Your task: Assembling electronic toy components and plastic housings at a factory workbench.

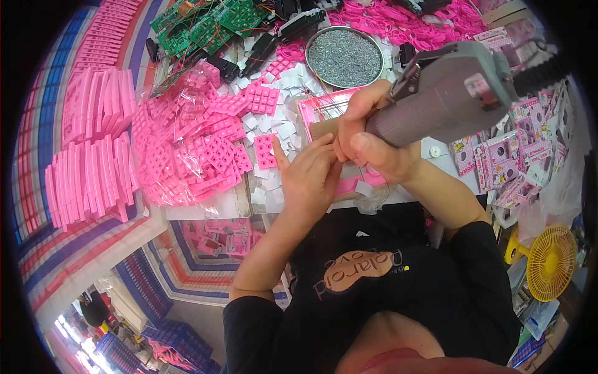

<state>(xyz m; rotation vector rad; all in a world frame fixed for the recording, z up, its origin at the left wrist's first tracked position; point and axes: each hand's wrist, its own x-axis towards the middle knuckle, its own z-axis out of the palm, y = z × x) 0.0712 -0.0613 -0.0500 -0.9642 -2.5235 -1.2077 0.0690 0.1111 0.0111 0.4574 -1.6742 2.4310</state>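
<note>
"Looking at the head view, what is the right hand (377, 134) doing?"

"It's gripping a grey power tool (436, 100), fingers curling closed around its front end; the body is pointing off toward two o'clock."

"And the left hand (308, 177)?"

"Its fingers are stretching over the pink case (304, 112), the outer one sticking out beside a pink keypad (266, 151). Whether they're pinching anything, I can't tell."

"Where's the case sitting?"

"On the table, partly hiding under both hands. A round bowl (344, 86) of small screws (346, 59) is standing at its twelve o'clock, bagged keypads (187, 143) are lying at nine, and green circuit boards (215, 28) are piling up at ten."
</note>
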